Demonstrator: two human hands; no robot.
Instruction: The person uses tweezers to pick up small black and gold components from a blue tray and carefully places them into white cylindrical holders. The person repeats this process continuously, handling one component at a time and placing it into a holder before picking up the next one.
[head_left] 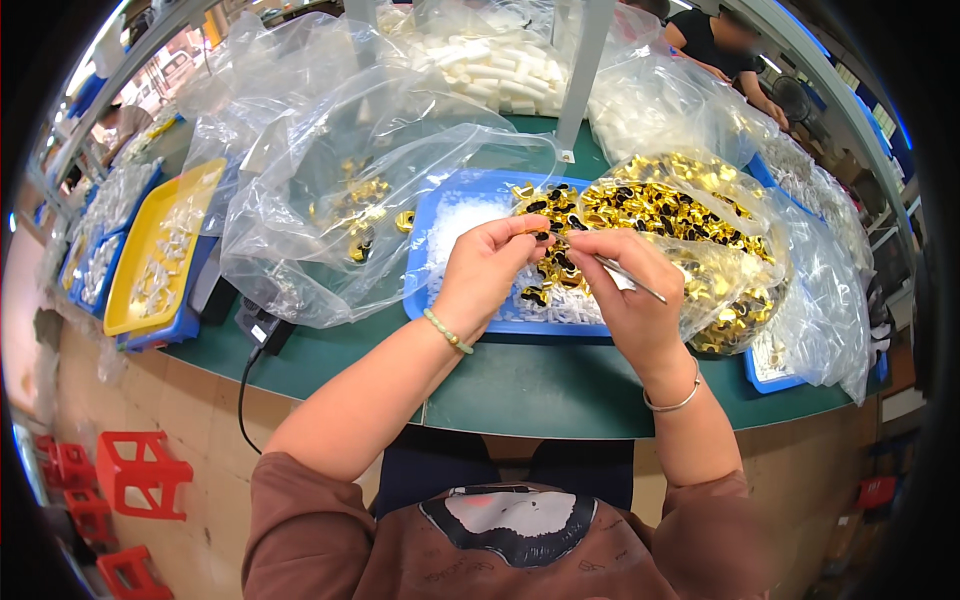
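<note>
Looks like the fiddly tool-work step: left hand [490,262] pinches a tiny dark-and-gold piece [542,236] over the blue tray [414,262] at 12 o'clock, right hand's [637,283] grip is snug on a slim metal tool [650,291], so next probably wants a light touch.

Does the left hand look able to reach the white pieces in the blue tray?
Probably yes: the left hand is above the blue tray, and nothing seems to cover the nearer white pieces, though this hand pinches something small.
</note>
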